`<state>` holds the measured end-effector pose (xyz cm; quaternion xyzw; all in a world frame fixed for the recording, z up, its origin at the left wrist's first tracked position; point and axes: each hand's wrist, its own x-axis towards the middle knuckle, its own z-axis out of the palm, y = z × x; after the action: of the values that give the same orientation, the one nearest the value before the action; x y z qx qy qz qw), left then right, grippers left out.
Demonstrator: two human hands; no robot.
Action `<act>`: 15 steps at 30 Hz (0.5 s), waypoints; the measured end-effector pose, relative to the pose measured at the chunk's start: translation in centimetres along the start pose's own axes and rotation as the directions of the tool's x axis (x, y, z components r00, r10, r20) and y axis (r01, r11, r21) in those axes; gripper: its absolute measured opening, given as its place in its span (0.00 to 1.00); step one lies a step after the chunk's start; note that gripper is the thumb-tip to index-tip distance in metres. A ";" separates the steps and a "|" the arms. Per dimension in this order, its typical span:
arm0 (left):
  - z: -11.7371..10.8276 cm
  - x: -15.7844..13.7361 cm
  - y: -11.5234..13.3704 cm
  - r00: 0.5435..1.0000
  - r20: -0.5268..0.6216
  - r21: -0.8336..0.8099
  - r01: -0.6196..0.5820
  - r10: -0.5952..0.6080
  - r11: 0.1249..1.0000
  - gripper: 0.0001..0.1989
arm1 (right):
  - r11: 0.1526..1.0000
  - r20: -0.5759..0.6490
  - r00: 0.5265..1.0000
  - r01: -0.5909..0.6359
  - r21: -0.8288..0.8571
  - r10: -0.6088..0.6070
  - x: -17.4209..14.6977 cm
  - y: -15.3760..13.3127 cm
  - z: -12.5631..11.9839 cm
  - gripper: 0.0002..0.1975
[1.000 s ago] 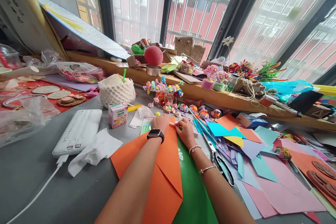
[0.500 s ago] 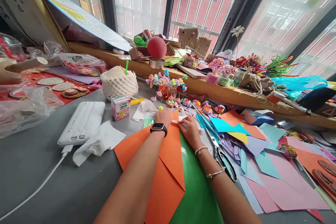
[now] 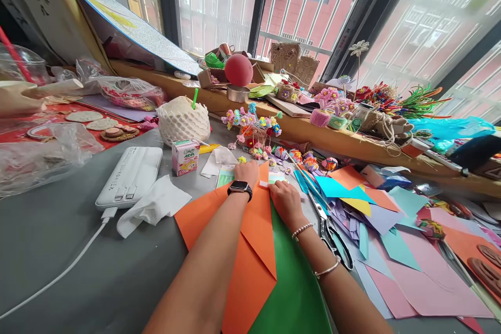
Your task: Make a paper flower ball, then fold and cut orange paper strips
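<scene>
A large folded sheet of orange paper [image 3: 250, 266] lies on a green mat or sheet [image 3: 295, 276]. My left hand [image 3: 247, 171], with a dark watch at the wrist, rests on the paper's far end; its fingertips are hidden behind the hand. At the paper's right edge, my right hand [image 3: 286, 199] has its fingers curled together. A small white strip [image 3: 264, 183] crosses the orange paper and runs to these fingertips. Right of this hand lie scissors [image 3: 332, 235] with black handles.
Coloured paper pieces [image 3: 426, 266] cover the right side. On the left are a white power bank [image 3: 130, 177] with its cable, a crumpled tissue [image 3: 154, 204], a small drink carton [image 3: 185, 156] and a netted coconut [image 3: 183, 121]. Behind stand crocheted flowers [image 3: 252, 125] and a cluttered ledge [image 3: 219, 99].
My right hand's fingers have curled in more at the white strip. My left hand stays on the orange paper. The whole view has shifted slightly.
</scene>
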<state>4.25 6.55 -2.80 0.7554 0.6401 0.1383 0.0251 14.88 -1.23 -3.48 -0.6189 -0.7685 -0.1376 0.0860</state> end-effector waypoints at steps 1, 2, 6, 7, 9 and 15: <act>0.0 0.0 0.0 1.000 -0.005 0.001 -0.001 0.001 1.000 0.18 | 1.000 0.001 1.000 0.006 -0.007 -0.006 -0.2 0.0 -0.1 0.12; 0.1 0.0 0.0 1.000 -0.010 0.002 -0.003 0.003 1.000 0.18 | 1.000 -0.001 1.000 0.011 -0.013 -0.011 -0.5 0.0 -0.2 0.11; 0.1 0.0 0.0 1.000 -0.021 0.012 -0.007 0.007 1.000 0.18 | 1.000 -0.013 1.000 0.024 -0.019 -0.024 -1.3 -0.1 -0.5 0.10; 0.1 0.0 0.0 1.000 -0.020 0.016 -0.006 0.007 1.000 0.18 | 1.000 -0.016 1.000 0.024 -0.016 -0.024 -1.5 -0.1 -0.6 0.09; 0.2 0.0 0.0 1.000 -0.016 0.023 -0.007 0.008 1.000 0.18 | 1.000 -0.028 0.999 0.019 -0.010 -0.020 -1.9 -0.1 -0.6 0.09; 0.1 0.0 0.0 1.000 -0.002 0.028 -0.005 0.005 1.000 0.19 | 0.998 -0.094 0.994 0.062 -0.005 -0.062 -3.2 -0.3 -0.9 0.08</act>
<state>4.24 6.54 -2.92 0.7570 0.6402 0.1302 0.0134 15.27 -4.59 -3.61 -0.5876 -0.7823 -0.1702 0.1172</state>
